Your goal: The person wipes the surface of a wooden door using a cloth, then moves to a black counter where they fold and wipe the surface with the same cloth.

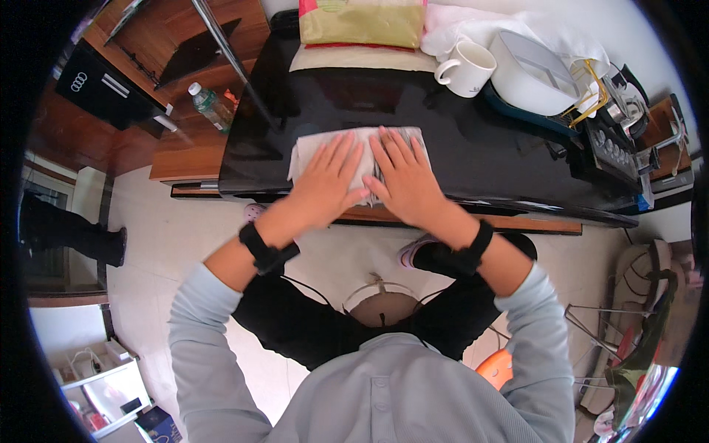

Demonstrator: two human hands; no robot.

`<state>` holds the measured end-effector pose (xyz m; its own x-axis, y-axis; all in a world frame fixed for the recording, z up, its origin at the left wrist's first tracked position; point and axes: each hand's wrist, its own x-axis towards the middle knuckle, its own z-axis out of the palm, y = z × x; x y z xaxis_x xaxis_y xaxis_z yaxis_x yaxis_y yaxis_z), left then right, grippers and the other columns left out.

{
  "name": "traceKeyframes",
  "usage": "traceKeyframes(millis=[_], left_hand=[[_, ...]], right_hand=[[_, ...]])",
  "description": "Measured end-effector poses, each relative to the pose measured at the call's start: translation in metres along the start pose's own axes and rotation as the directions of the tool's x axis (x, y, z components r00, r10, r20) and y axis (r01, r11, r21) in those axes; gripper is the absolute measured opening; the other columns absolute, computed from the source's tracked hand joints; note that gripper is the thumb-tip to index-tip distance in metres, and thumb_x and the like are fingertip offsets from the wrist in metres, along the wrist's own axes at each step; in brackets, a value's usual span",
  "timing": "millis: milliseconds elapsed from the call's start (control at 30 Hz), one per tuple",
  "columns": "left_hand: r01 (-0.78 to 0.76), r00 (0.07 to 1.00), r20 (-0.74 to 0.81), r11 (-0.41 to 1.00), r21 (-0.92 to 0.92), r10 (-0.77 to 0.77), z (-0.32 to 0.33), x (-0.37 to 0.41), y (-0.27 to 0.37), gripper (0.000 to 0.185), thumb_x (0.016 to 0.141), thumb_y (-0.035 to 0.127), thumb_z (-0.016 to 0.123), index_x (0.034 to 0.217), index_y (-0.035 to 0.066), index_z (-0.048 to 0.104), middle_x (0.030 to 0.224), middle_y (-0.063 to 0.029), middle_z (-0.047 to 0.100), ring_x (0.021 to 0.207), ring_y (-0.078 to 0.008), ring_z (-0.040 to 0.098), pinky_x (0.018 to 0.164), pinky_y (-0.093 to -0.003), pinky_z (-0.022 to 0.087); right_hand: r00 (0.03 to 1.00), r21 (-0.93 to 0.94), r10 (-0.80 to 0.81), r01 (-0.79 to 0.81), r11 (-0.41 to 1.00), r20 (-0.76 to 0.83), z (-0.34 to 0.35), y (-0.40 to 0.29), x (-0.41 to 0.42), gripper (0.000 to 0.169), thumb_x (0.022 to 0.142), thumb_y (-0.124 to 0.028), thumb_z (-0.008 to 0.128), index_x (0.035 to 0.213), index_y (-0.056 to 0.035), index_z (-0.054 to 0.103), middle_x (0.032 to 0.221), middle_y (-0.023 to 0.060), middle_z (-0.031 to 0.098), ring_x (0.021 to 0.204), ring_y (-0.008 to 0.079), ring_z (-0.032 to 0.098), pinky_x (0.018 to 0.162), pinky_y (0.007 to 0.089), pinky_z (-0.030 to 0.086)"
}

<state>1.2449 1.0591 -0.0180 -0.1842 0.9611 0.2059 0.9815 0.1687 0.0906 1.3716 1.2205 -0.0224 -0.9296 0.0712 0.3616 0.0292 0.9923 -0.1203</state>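
A folded light-coloured cloth (302, 149) with a darker patterned part near its middle lies flat by the front edge of the glossy black tabletop (343, 105). My left hand (327, 180) rests palm down on the cloth's left half, fingers slightly apart. On the right half lies my right hand (407, 180), also palm down with spread fingers. The two thumbs are close together over the middle of the cloth. Neither hand grips it. Both wrists wear black straps. What is under the palms is hidden.
Behind the cloth lies a yellow-green package (363, 25). A white mug (468, 67), a white plastic container (526, 77) and a yellow wire rack (595, 97) stand at the right. A plastic bottle (210, 106) and a metal pole (224, 44) are at the left. A person's dark-clothed leg (77, 227) shows far left.
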Motion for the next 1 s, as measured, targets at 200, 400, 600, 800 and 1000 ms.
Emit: traceKeyframes(millis=[200,400,600,800,1000], left_hand=[[0.076,0.992,-0.105,0.990,0.116,-0.064,0.003,-0.026,0.013,0.079,0.078,0.038,0.064,0.139,-0.002,0.032,0.146,-0.0191,0.031,0.135,-0.0325,0.030,0.110,-0.0423,0.026],[0.116,0.993,0.011,0.993,-0.017,-0.115,-0.030,-0.053,-0.064,0.071,0.089,0.036,0.054,0.141,-0.005,0.028,0.148,-0.0232,0.025,0.138,-0.0350,0.023,0.113,-0.0429,0.018],[0.339,0.932,0.125,0.940,0.019,-0.339,-0.017,-0.034,-0.137,0.064,0.096,0.037,0.033,0.146,0.000,0.016,0.152,-0.0220,0.011,0.142,-0.0351,0.009,0.115,-0.0401,0.010],[0.326,0.932,0.145,0.944,0.061,-0.331,-0.024,-0.049,-0.103,0.066,0.096,0.037,0.034,0.145,-0.004,0.016,0.152,-0.0231,0.011,0.142,-0.0359,0.009,0.115,-0.0414,0.009],[0.333,0.914,0.229,0.942,0.054,-0.336,-0.030,-0.053,-0.067,0.068,0.096,0.036,0.031,0.145,-0.006,0.011,0.153,-0.0229,0.006,0.143,-0.0344,0.005,0.115,-0.0403,0.007]], right_hand=[[0.981,-0.123,0.166,-0.178,0.976,-0.101,0.011,-0.052,-0.011,0.062,0.089,-0.041,0.050,0.136,-0.0023,0.040,0.137,0.0202,0.041,0.131,0.0354,0.033,0.109,0.0525,0.020],[0.985,0.055,-0.003,0.012,0.998,-0.170,0.045,-0.065,0.062,0.058,0.090,-0.045,0.047,0.133,-0.0061,0.046,0.140,0.0182,0.040,0.130,0.0326,0.035,0.107,0.0505,0.024],[0.973,0.122,-0.013,-0.016,0.992,0.230,0.075,-0.054,0.162,0.064,0.095,-0.050,0.032,0.144,-0.0097,0.030,0.152,0.0153,0.023,0.142,0.0297,0.016,0.112,0.0509,0.008],[0.870,0.146,-0.092,0.023,0.989,0.485,0.041,-0.057,0.135,0.073,0.094,-0.055,0.028,0.149,-0.0108,0.013,0.156,0.0136,0.008,0.144,0.0284,0.003,0.113,0.0497,0.001],[0.800,0.172,-0.192,0.113,0.979,0.569,0.029,-0.044,0.118,0.077,0.092,-0.059,0.026,0.150,-0.0118,0.008,0.156,0.0126,0.004,0.144,0.0273,-0.001,0.113,0.0480,-0.001]])
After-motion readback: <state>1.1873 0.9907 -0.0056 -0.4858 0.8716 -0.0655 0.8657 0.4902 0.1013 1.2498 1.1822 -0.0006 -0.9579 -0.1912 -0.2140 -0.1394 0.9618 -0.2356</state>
